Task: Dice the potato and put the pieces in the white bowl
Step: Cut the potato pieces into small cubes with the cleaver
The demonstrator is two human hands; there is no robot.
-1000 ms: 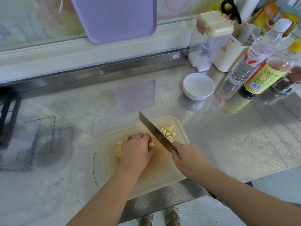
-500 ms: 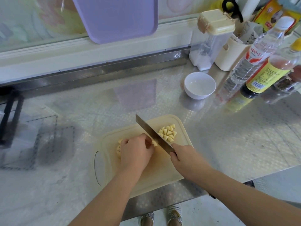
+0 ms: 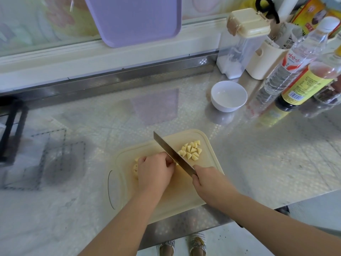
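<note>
Potato's cut end, which peeked out between hand and blade a second ago, has dropped out of sight, and the knife point(image 3: 171, 154) has closed right up on the knuckles. What's left of the potato point(image 3: 135, 168) sits on the near-left part of the cutting board point(image 3: 184, 198), mostly hidden under the left hand point(image 3: 155, 172); only a pale edge shows at the hand's left side. Left fingers are curled down over it, pinning it to the board. The right hand point(image 3: 204, 179) is wrapped round the knife handle, and the blade angles away to the far left, its flat apparently touching the left knuckles. Just right of the blade, the diced pieces point(image 3: 191, 151) lie heaped near the board's far right corner. The white bowl point(image 3: 227, 107) waits on the counter point(image 3: 267, 159) well beyond the board, with nothing in it as far as I can tell, and bottles point(image 3: 295, 67) stand to its right.

Mid-dice, I'd say, with a fair chunk to go. To do this well, tuck the fingertips behind the knuckles and let the knuckles guide the blade. Step the left hand back evenly so the new cubes match the heap. A shortening piece may rock, so it's best kept flat side down. That heap sits close to the blade, so sweeping it aside soon looks wise.
</note>
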